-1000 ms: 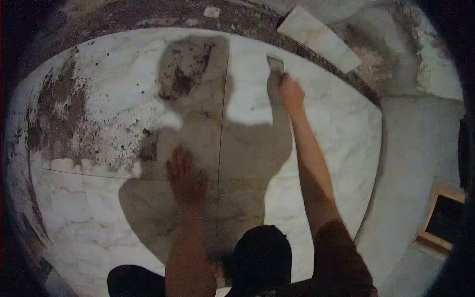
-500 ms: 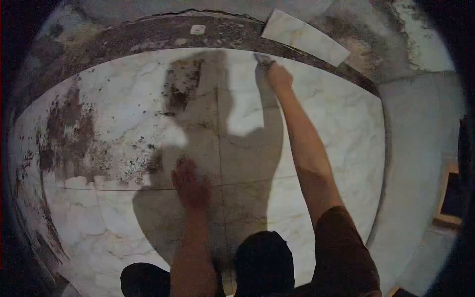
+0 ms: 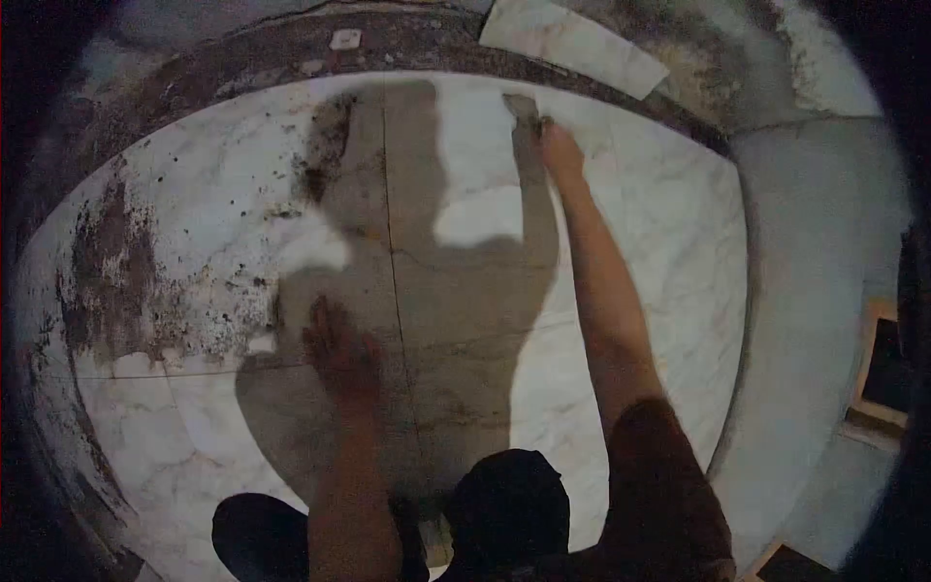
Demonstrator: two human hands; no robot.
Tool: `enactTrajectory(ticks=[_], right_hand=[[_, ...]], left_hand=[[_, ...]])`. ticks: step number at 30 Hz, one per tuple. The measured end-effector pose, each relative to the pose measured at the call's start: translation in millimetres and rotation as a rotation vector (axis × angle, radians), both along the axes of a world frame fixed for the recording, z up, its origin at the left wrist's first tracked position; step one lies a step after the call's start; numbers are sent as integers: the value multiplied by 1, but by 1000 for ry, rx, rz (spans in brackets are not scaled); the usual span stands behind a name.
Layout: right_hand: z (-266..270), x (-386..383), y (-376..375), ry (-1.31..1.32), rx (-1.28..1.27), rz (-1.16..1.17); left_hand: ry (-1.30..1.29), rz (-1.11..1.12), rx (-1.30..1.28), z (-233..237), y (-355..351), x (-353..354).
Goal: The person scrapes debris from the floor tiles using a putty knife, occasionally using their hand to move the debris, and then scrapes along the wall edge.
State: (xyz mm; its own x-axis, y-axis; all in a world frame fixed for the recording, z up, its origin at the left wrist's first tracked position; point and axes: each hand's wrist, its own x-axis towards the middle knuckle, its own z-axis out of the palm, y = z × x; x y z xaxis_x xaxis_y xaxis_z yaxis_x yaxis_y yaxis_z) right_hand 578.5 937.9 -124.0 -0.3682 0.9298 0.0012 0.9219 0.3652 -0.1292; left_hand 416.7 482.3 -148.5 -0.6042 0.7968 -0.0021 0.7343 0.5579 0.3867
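Up at the far side of the white marbled tiles (image 3: 659, 242), my right hand (image 3: 563, 153) is closed, arm stretched out. It grips a small tool that looks like a scraper (image 3: 546, 122); little of it shows, and its blade is hard to make out. The tool's shadow beside it has a flared end. My left hand (image 3: 341, 354) rests in my shadow over the tiles, fingers apart, holding nothing. Dark brown dirt (image 3: 112, 257) cakes the tiles to the left of that hand, with smaller specks towards the middle. Joints run between the tiles.
Beyond the tiles lies a dark rough strip (image 3: 417, 44) with a small white piece (image 3: 345, 39) on it. A loose cut tile (image 3: 577, 47) lies across its right part. A grey wall (image 3: 805, 272) borders the right side. My knees (image 3: 509, 514) are at the bottom.
The view has shifted slightly, so the tiles appear further left and higher. Relative to the tiles, my right hand has moved right and a little nearer. My left hand stays spread.
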Motion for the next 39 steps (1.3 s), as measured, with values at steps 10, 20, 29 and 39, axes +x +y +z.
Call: enactTrajectory(ticks=[10, 20, 29, 39], right_hand=[[66, 131, -348, -222, -205, -142], [51, 24, -3, -119, 55, 152], [10, 281, -489, -130, -153, -303], [71, 144, -107, -197, 114, 124]], left_hand=[[16, 13, 85, -9, 0, -8], [96, -74, -3, -15, -4, -7], [129, -66, -61, -8, -2, -5], [252, -105, 86, -25, -6, -3]])
